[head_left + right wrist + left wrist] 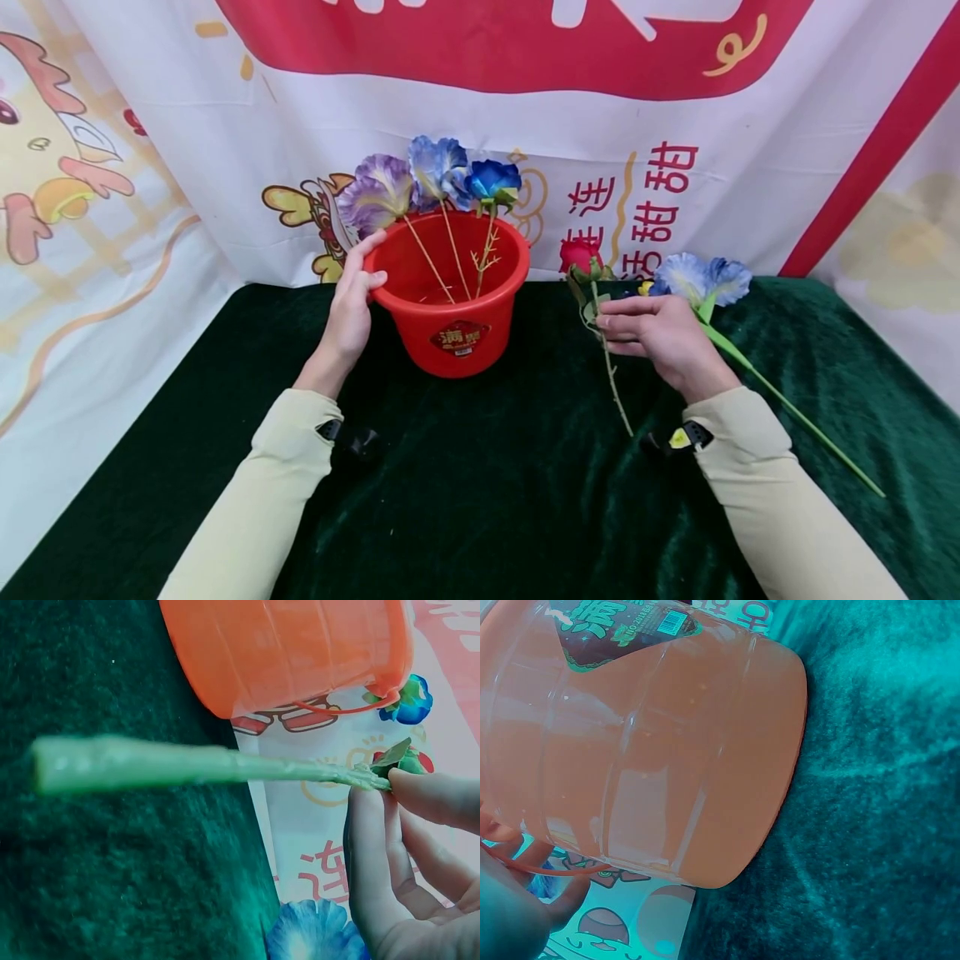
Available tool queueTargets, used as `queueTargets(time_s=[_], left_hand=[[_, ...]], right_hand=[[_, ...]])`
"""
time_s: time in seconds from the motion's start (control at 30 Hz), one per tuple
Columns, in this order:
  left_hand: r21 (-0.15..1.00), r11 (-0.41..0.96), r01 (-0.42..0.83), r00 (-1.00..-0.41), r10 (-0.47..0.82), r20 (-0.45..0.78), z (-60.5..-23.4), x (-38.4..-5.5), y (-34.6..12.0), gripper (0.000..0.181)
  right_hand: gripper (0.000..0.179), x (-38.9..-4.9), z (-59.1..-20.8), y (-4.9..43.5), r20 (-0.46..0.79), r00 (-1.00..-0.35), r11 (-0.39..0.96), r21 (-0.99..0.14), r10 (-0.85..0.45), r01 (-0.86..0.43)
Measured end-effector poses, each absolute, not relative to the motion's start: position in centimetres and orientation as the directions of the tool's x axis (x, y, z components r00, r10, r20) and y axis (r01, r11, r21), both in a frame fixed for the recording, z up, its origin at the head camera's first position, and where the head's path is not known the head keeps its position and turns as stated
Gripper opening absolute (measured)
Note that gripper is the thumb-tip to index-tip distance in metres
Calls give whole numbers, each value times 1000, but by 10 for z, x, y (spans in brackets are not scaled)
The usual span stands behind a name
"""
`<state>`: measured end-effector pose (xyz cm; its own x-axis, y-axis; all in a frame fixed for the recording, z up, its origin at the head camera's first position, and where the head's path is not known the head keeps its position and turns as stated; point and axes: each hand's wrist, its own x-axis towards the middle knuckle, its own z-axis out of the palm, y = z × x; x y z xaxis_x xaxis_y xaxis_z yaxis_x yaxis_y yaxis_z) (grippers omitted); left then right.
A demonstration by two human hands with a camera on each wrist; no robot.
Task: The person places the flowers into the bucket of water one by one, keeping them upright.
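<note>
A red plastic bucket (416, 337) stands upright toward the back of the table. My left hand (351, 296) grips its rim on the left side. Leaning in the bucket are a purple flower (377, 190), a light blue flower (435, 167) and a dark blue rose (493, 179). Right of the bucket, my right hand (663, 337) pinches the stem of a red rose (581, 254) between thumb and fingers. The bloom points up and away, and the thin stem (187, 761) reaches back toward the wrist camera.
A long-stemmed blue flower (705, 279) lies on the right of the dark green velvet cloth (480, 483), its stem running toward the front right. Beside its petals shows a small yellow piece (645, 288). Behind the table hangs a printed white and red backdrop (750, 167).
</note>
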<state>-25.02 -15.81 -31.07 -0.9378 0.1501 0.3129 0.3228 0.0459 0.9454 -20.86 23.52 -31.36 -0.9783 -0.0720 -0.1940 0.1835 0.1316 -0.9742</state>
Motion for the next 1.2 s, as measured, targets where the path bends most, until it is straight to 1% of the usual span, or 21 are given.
queueTargets(time_s=[0.17, 0.4, 0.47, 0.57, 0.67, 0.77, 0.9, 1.1, 1.2], left_hand=[[944, 44, 326, -936, 152, 316, -311, -251, -158, 64], [944, 41, 327, -936, 152, 318, -312, -251, -158, 63], [943, 39, 330, -935, 153, 320, -312, -251, -158, 63], [943, 39, 332, -934, 156, 322, -312, -252, -157, 63], [944, 29, 330, -934, 153, 322, -312, -252, -157, 63], [945, 17, 327, -935, 152, 321, -311, -251, -158, 64], [945, 9, 327, -934, 155, 322, -311, -251, -159, 64], [944, 19, 330, -934, 151, 323, -311, -252, -158, 64], [944, 20, 329, -935, 150, 323, -312, -252, -158, 64]], right_hand=[[45, -208, -312, 233, -210, -975, 99, -974, -71, 203], [47, -207, -311, 225, -244, -968, -47, -968, -64, 247], [46, -207, -308, 222, -252, -966, -72, -964, -52, 255], [38, -209, -300, 218, -248, -968, -129, -960, -26, 249], [33, -214, -289, 211, -229, -973, -197, -955, 5, 223], [36, -222, -274, 201, -205, -978, -224, -956, 51, 189], [42, -236, -251, 187, -207, -974, -264, -948, 95, 176], [40, -257, -219, 167, -224, -969, -415, -895, 102, 163], [40, -264, -209, 155, -214, -971, -460, -877, 109, 142]])
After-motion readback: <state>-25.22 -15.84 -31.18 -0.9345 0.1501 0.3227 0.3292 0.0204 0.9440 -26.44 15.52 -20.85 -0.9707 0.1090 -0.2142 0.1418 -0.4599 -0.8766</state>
